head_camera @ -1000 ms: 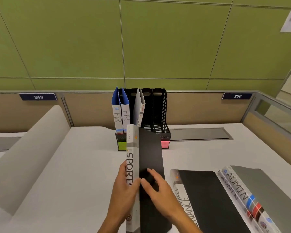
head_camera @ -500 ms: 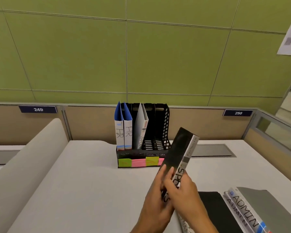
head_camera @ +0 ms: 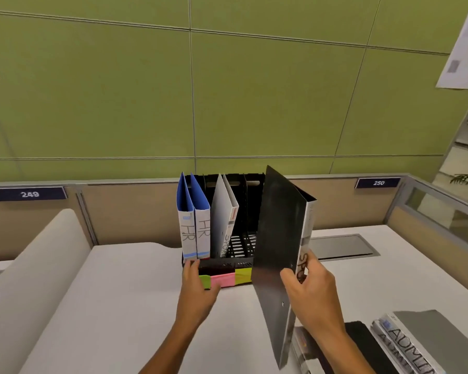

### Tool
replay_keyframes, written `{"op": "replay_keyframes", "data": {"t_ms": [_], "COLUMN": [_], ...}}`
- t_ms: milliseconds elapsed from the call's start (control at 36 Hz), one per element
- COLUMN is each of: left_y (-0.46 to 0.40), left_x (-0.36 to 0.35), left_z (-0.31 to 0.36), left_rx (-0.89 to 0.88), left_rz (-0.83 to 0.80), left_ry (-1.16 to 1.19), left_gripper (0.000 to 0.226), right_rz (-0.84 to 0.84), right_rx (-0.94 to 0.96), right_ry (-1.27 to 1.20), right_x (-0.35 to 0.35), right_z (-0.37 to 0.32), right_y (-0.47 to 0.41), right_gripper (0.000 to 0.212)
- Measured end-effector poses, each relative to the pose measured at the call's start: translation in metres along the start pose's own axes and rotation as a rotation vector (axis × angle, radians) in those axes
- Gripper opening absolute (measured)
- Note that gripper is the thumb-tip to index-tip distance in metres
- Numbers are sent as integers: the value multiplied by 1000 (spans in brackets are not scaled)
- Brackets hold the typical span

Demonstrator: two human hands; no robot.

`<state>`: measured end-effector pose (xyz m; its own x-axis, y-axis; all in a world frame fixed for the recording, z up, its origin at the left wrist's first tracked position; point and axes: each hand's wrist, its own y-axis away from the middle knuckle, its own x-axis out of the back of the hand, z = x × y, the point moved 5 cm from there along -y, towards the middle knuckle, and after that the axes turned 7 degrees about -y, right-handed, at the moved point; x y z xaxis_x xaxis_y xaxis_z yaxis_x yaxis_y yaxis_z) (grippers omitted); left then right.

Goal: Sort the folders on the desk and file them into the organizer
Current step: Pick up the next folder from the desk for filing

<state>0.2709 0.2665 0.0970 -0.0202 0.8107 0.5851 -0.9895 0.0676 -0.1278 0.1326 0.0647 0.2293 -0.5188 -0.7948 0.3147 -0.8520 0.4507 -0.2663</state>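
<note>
A black mesh organizer (head_camera: 243,245) stands at the back of the desk with coloured sticky labels on its front edge. Its left slots hold two blue HR folders (head_camera: 193,228) and a grey SPORTS folder (head_camera: 223,222). My right hand (head_camera: 308,290) grips a black SPORTS folder (head_camera: 278,247) by its spine, held upright in the air just in front of the organizer's right side. My left hand (head_camera: 197,290) rests on the organizer's front left corner, fingers over the green label.
Grey ADMIN folders (head_camera: 416,344) and another black folder (head_camera: 368,344) lie flat at the desk's lower right. A grey cable hatch (head_camera: 341,245) sits behind the held folder. A curved white partition (head_camera: 33,265) rises at left. Low divider panels close off the back.
My right hand has lifted the black SPORTS folder upright and toward the organizer. My left hand has let go of it and come to rest on the organizer's front. The view tilted up.
</note>
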Motion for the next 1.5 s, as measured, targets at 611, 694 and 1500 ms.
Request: {"op": "replay_keyframes", "data": {"t_ms": [611,694,1500], "left_y": [-120,-125,-130], "left_x": [-18,-17,-20], "left_z": [-78,-83,-96], "left_rx": [197,207,166], "left_rz": [-82,-127,-177], "left_ry": [146,136,-11], "left_gripper": [80,78,71], "right_rz": [-33,-33,-15], "right_rx": [223,250,213], "right_ry": [-28,-35,-125], "right_x": [-63,-73,-190], "right_z": [-65,-68,13], "right_y": [-62,-74,-176], "right_gripper": [5,7,28]}}
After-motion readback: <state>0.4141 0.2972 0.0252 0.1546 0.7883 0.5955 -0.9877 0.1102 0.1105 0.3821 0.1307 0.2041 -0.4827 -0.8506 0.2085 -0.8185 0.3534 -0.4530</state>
